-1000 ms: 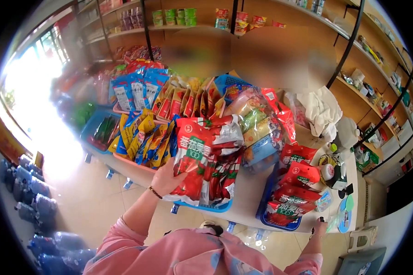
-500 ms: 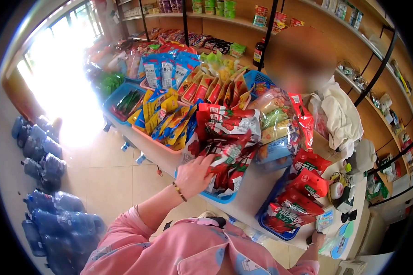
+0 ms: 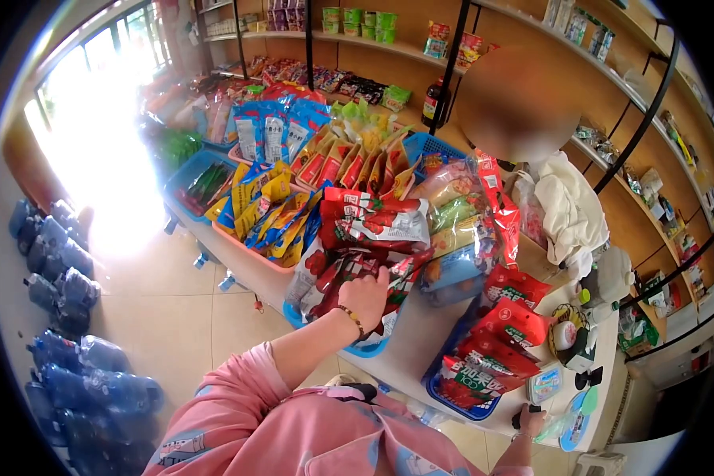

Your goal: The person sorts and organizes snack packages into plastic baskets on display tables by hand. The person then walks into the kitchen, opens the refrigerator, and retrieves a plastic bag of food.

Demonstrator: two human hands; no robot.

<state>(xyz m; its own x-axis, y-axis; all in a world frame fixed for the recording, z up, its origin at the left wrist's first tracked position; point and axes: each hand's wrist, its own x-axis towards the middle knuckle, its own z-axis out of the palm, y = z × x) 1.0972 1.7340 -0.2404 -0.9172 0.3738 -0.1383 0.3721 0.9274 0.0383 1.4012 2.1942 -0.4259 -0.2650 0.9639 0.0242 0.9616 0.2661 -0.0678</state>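
Note:
My left hand (image 3: 362, 303), with a beaded bracelet at its wrist, reaches over a blue basket (image 3: 369, 347) filled with red and white snack bags (image 3: 377, 222). Its fingers curl down on a dark red snack bag (image 3: 325, 287) at the basket's near side, and the fingertips are partly hidden. At the lower right, my right hand (image 3: 529, 422) is by the table edge, closed around a small black thing I cannot make out. Close to it stands a dark blue basket (image 3: 484, 412) of upright red snack pouches (image 3: 472, 381).
An orange basket (image 3: 254, 258) of yellow and blue bags stands left of the red bags. Clear bags of packaged food (image 3: 456, 246) lie to the right. Large blue water bottles (image 3: 79, 381) stand on the floor. A person with a blurred head is across the table, before stocked shelves.
My left hand has moved right and slightly up over the red bags, and its fingers are now curled in. The view has shifted a little, moving the scene left.

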